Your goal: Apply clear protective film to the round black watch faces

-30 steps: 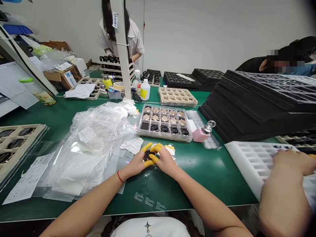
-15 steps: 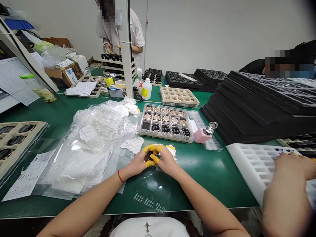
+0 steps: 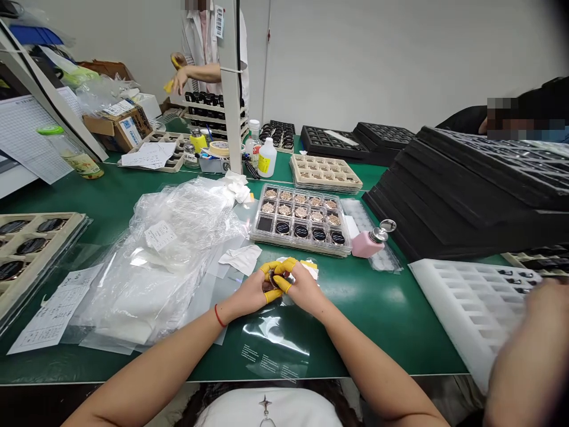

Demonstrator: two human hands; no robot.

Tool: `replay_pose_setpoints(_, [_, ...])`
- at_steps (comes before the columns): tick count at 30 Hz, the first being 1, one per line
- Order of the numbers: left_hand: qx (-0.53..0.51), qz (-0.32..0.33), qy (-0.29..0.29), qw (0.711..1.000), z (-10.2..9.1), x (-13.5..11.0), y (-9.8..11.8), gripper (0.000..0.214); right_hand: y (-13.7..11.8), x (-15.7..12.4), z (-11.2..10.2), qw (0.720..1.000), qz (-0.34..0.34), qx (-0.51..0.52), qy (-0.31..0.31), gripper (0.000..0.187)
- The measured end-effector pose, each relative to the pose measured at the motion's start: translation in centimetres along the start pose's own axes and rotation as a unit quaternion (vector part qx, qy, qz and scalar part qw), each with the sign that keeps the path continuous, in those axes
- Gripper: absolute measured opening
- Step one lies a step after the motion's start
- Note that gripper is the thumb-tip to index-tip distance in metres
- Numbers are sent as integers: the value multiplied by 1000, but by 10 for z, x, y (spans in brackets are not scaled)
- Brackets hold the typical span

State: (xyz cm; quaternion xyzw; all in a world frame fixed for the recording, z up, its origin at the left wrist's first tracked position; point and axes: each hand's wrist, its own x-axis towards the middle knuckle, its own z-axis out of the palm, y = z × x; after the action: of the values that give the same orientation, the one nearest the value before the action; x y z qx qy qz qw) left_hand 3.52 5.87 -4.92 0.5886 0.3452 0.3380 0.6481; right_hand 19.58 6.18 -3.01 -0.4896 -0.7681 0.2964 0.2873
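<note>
Both my hands, in yellow finger cots, meet over the front middle of the table. Between them is a small dark, round watch head (image 3: 272, 279), partly hidden by the fingers. My left hand (image 3: 254, 292) curls round it from the left. The fingers of my right hand (image 3: 299, 286) close on it from the right. Just beyond stands a clear-covered tray of watch heads (image 3: 302, 216): gold-coloured ones in the back rows, black-faced ones in front, and one bare dark slot at front left. Under my hands lies a transparent printed film (image 3: 275, 350).
Crumpled plastic bags (image 3: 173, 249) cover the left side. A pink pump bottle (image 3: 370, 240) stands right of the tray. Black trays (image 3: 413, 201) are stacked at right. Beside a white foam tray (image 3: 457, 296), a co-worker's arm (image 3: 528, 356) reaches in. Another person (image 3: 200, 65) stands behind the post.
My hands stay closed round the watch head, with slight finger shifts. The co-worker's arm at right has drawn back from the foam tray, uncovering small dark parts. The person behind has raised their hands.
</note>
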Motion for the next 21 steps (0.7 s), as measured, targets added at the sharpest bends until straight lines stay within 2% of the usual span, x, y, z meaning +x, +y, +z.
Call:
replay_pose_setpoints(4, [-14,-10,37,999,-5,3,-12,54,-7,-2,2,998,-50,-31,-16,12])
replay_pose_setpoints(10, [-15,-2,25,1000,-3,3,-14,52,-4,0,8,996,-61,-65,3,9])
replay_pose_setpoints(13, [-7,-17,42,999,-3,1,-7,50,3,4,-10,992,-44,-81,83,10])
replay_pose_setpoints(15, [-39,-38,29,998,-5,-1,1,53,10,6,-26,981,-21,-132,143,11])
replay_pose_setpoints(16, [-63,-48,8,997,-6,-2,7,55,13,6,-32,977,-18,-164,135,12])
replay_pose_setpoints(17, [-84,-57,-20,995,-7,-4,13,56,17,6,-37,977,-23,-191,93,13])
replay_pose_setpoints(19, [-110,-78,-79,988,-9,-7,24,58,22,6,-38,976,-45,-209,-36,21])
replay_pose_setpoints(20, [-113,-87,-101,985,-9,-8,29,59,25,6,-36,974,-49,-204,-81,24])
replay_pose_setpoints(21, [-107,-93,-113,983,-9,-10,33,58,26,7,-31,975,-44,-197,-90,24])
